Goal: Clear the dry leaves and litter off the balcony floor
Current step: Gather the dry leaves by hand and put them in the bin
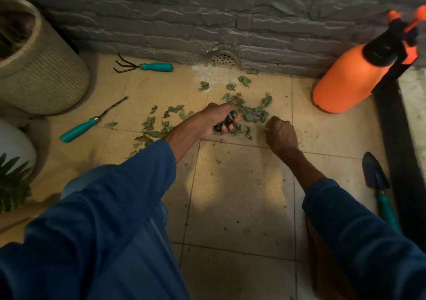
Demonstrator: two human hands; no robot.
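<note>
The left hand [216,121] grips a bunch of dry leaves [252,114], taken from the scatter on the floor just below the wall. The right hand [281,136] hovers close beside it with its fingers curled tight; whether it holds anything cannot be told. Both arms wear blue sleeves [115,207].

The loose leaves lie in one ragged patch that runs from beneath the left forearm up towards the single round drain grille [223,60] at the wall's foot; they are too many and too overlapped to count.

There are three teal-handled tools: a hand rake [144,65] near the wall, a narrow weeder [91,122] to the left, and a dark-bladed trowel [376,176] at the right. One orange sprayer [352,80] with a black top stands in the right corner. Two pots stand at the left, a ribbed beige pot [46,73] and a white pot [16,143], with a green plant [11,184] below them.

The floor [230,196] is of beige speckled tiles flecked with crumbs of litter. The wall [184,23] is rough grey stone in courses.
</note>
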